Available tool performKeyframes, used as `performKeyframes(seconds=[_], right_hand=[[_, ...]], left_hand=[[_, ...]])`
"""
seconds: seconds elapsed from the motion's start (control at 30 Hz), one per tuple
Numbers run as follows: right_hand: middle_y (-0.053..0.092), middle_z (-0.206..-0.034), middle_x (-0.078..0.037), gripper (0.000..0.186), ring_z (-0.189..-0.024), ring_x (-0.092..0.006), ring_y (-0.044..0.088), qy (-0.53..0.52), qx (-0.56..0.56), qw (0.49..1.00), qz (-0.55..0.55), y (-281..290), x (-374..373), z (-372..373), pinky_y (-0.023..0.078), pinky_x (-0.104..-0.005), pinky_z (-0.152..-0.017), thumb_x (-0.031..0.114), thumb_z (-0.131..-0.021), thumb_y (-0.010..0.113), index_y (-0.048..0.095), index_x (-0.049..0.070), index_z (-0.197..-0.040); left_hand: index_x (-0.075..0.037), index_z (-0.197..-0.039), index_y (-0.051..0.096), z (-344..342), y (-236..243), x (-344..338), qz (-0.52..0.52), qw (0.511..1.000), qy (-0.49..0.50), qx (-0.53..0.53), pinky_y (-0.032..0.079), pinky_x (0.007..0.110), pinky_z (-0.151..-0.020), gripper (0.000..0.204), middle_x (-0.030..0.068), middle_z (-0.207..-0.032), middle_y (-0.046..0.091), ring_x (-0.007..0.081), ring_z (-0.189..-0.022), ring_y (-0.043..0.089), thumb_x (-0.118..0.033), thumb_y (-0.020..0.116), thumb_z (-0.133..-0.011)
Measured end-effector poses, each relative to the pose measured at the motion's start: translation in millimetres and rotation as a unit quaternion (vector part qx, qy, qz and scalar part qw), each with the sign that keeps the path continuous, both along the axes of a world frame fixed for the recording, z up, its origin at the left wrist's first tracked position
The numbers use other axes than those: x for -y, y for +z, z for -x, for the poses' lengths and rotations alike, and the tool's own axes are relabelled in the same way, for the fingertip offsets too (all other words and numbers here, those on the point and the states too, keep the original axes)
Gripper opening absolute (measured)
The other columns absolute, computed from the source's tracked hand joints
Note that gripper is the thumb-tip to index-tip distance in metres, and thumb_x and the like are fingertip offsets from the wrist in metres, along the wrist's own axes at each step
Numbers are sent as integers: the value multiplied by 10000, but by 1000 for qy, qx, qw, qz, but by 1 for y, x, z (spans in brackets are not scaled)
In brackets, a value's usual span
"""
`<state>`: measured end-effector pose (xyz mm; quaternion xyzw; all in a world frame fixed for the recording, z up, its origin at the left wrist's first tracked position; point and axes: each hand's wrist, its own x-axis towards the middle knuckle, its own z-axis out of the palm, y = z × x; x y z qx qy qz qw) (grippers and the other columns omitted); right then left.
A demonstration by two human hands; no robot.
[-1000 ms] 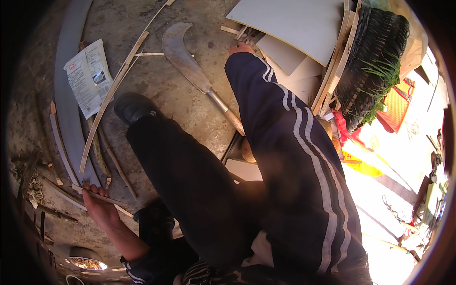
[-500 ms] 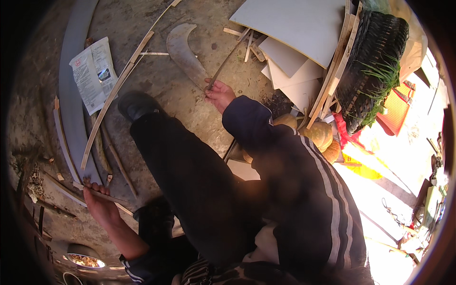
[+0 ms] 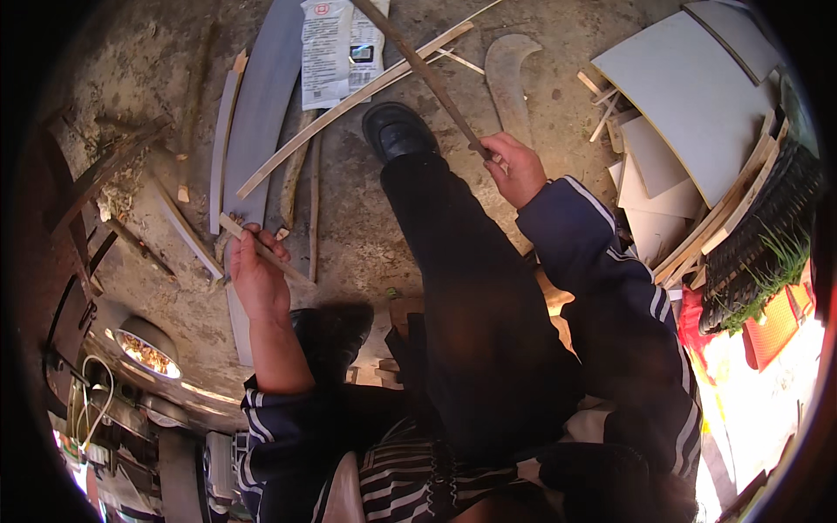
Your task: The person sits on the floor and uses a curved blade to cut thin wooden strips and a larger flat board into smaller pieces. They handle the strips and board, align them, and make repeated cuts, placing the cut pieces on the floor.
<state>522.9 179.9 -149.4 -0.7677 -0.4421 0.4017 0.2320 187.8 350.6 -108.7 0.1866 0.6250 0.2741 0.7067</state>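
Observation:
My left hand (image 3: 261, 270) grips a short pale wooden strip (image 3: 234, 225) at lower left of centre, over a long grey board (image 3: 253, 152). My right hand (image 3: 514, 170) is closed on a long dark wooden stick (image 3: 432, 78) that slants up past the top edge. Just beyond it a curved billhook blade (image 3: 510, 74) lies on the floor, its lower part hidden by the hand. A long pale lath (image 3: 353, 100) crosses the grey board below a white printed bag (image 3: 324, 61). My black shoe (image 3: 397, 131) rests between my hands, beside thin branches (image 3: 296, 179).
Pale panels (image 3: 663, 78) and wood strips are piled at right, beside a black woven basket (image 3: 732, 279) with greens and a red-orange item (image 3: 772, 327). Scrap wood (image 3: 105, 174) lies at left, with a round container of shavings (image 3: 144, 349) and metal equipment (image 3: 139, 453) at lower left.
My right hand has come up from among the wood scraps at right holding a dark stick, now raised across the floor. The view has swung, shifting everything around my hands.

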Motion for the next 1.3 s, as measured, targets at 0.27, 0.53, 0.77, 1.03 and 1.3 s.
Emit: performKeyframes(seconds=[0.27,0.53,0.77,1.03,1.3], right_hand=[[499,-827,-39,186,-838,-231,512,337,200,914,-102,5,-112,39,427,-346,-701,86,-727,537,594,130,-898],[510,-873,-29,121,-893,-203,516,376,246,885,-119,-13,-134,47,430,-333,-730,113,-715,539,580,108,-828],[507,-1186,-116,498,-1118,-300,477,278,250,911,-175,-9,-149,37,408,-375,-897,-20,-719,552,520,132,-1192],[485,-1201,-185,521,-1117,-365,467,152,164,971,-80,-13,-83,6,393,-392,-941,-50,-699,617,518,86,-1192],[496,-1196,-171,505,-1110,-352,481,139,92,985,42,-13,-32,-3,409,-366,-921,-34,-717,626,507,74,-1195]], left_hand=[[-57,-1034,518,58,-13,-18,-78,965,147,-203,417,287,-584,155,49,-768,513,155,-650,486,-95,406,-934],[-33,-1030,497,90,-24,-17,-18,935,145,-322,417,266,-537,173,60,-784,526,132,-609,478,-44,395,-891],[14,-1221,483,45,-51,30,1,960,-140,-240,369,326,-953,362,143,-1192,549,246,-1116,500,-88,508,-875],[-14,-1200,521,158,-97,13,-34,868,-141,-475,405,360,-918,407,174,-1201,544,279,-1106,516,-70,569,-800],[-47,-1167,531,236,-118,11,-77,717,-322,-614,456,387,-849,425,183,-1057,614,305,-995,587,-149,601,-761]])
